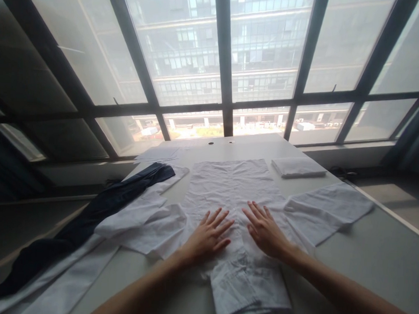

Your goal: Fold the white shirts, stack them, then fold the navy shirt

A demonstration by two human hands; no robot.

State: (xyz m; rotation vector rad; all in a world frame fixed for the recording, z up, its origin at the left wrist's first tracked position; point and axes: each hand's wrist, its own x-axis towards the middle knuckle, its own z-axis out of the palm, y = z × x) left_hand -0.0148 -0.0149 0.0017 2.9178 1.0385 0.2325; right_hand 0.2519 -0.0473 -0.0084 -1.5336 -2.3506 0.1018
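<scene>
Far left: dark navy garment lies in a long diagonal strip, trailing off the near-left edge of the desk. Just beside it, partly under it, white cloth pieces lie loosely overlapped, one long strip running toward the near-left corner.

Centre: white shirt spread flat on the desk, body pointing toward the window, collar end nearest the person and bunched into wrinkles. One sleeve lies out to the left, crumpled; the other sleeve stretches to the right, flatter, well out across the desk.

Left hand rests palm down on the shirt, left of the midline. Fingers straight and spread, gripping nothing, only pressing the fabric.

Right hand rests palm down on the shirt, right of the midline, near the left hand but apart from it. Its fingers are likewise extended and fanned, nothing held.

Right, farther back: folded white cloth, a neat flat rectangle, sits near the far-right part of the desk, apart from the shirt.

Behind all: large window with dark frames, office building beyond.
</scene>
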